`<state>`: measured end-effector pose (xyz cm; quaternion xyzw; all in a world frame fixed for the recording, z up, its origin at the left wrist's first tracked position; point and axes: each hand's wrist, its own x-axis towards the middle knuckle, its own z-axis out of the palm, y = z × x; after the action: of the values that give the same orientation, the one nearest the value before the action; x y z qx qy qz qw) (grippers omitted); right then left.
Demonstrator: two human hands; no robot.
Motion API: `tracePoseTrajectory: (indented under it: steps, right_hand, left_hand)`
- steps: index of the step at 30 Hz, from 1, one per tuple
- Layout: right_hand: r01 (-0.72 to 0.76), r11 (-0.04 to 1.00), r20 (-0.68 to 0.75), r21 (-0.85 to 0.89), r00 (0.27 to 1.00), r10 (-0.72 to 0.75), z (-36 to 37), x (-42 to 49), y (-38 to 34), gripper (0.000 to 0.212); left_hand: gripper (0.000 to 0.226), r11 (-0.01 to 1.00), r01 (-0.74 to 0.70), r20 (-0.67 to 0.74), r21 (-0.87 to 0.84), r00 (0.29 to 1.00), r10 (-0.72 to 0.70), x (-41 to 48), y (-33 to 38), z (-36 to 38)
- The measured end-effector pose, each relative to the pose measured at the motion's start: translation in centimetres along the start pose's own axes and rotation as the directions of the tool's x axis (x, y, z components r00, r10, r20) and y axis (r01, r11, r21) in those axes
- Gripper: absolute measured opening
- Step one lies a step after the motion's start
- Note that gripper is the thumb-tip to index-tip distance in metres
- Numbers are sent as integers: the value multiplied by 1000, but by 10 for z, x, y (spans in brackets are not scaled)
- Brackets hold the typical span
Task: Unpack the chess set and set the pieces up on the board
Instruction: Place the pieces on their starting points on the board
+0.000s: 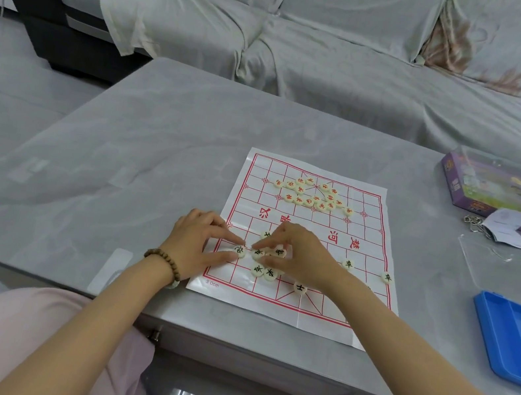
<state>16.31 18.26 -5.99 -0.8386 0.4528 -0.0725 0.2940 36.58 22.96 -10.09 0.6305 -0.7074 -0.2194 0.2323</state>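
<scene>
White glossy board [366,240] | left grip [199,242] pinches cream round disc [239,250] | right grip [299,253] pinches neighbouring disc [258,252]

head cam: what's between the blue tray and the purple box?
A clear plastic lid lies flat between the blue tray and the purple box; nearer the box, a white paper slip and some metal rings. Head view.

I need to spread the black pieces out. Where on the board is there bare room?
Free: the river band, just this side of the red pieces; the board's far-left squares beside them. Crowded: the near-left, where left hand and right hand meet over bunched black pieces.
</scene>
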Motion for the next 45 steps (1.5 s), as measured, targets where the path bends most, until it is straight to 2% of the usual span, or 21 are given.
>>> tracePoseTrajectory:
  steps: [5, 9, 13, 16, 18, 22, 28, 30, 33, 36, 38, 40, 42, 45]
  right_hand:
    - [37, 998, 0, -58, 999, -37, 2, 5, 0, 26]
    - [30, 999, -5, -17, 1000, -30, 2, 8, 1, 20]
    - [24, 999, -6, 27, 1000, -24, 1, 8, 2, 16]
    - [38, 999, -89, 31, 995, -35, 0, 8, 2, 15]
    - [36, 994, -160, 106, 987, -19, -2, 7, 4, 11]
    - [-18, 973, -335, 231, 937, 97, -12, 2, 21, 10]
    - [-122, 967, -378, 222, 904, 201, -30, -17, 46, 9]
    - [-150, 971, -371, 189, 904, 211, -30, -20, 50, 7]
    - [-219, 975, -366, 40, 905, 218, -28, -22, 55, 9]
    - [-275, 953, -333, -126, 917, 220, -27, -22, 52, 18]
    - [-273, 947, -289, -167, 932, 218, -28, -24, 51, 21]
    - [-251, 948, -247, -195, 948, 201, -31, -26, 51, 25]
    - [-227, 951, -230, -211, 957, 177, -31, -27, 52, 27]
    - [-189, 952, -254, -241, 959, 126, -32, -28, 55, 26]
  left_hand:
    - [26, 999, 31, -77, -8, 997, -32, 3, 3, 4]
    - [40, 999, 38, -17, -20, 999, -38, 2, 0, 1]
    - [30, 998, 56, -32, 11, 998, -55, 5, 2, 2]
    - [26, 996, 88, -81, 6, 993, -87, 6, 5, 6]
    - [26, 995, 104, -92, -1, 990, -103, 6, 7, 6]
    - [29, 997, 73, -58, -2, 996, -73, 6, 5, 4]
    - [26, 997, 83, -88, 2, 993, -83, 8, 7, 6]
    - [27, 996, 86, -74, 18, 994, -84, 9, 9, 6]
    - [35, 994, 99, -45, 42, 994, -97, 12, 14, 3]
    - [49, 988, 23, -63, 154, 998, -14, 14, 30, 5]
    - [56, 987, -61, 37, 146, 998, 56, 15, 47, 12]
    - [61, 990, -88, 189, 106, 980, 67, 17, 65, 22]
    - [65, 977, -113, 290, 180, 955, 57, 22, 78, 29]
    - [68, 942, -152, 363, 298, 931, 35, 28, 86, 38]
